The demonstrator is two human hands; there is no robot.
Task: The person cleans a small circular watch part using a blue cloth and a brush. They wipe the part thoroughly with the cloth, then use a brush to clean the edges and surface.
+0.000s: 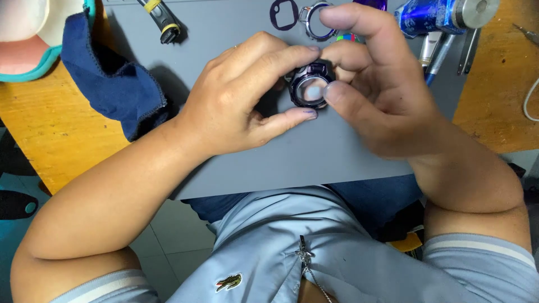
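Both hands hold one small round watch case (310, 85) just above the grey mat (314, 157) on the tabletop; the left hand (241, 104) pinches its side to steady it, while the right hand (373, 84) presses its glass

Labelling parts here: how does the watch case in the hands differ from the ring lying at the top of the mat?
The watch case is dark and thick, with a clear round window; the ring is a thin, silvery, open frame. The case is held above the mat by the left hand and right hand; the ring lies flat, untouched. The case looks bigger and bulkier. Both are roundish watch parts.
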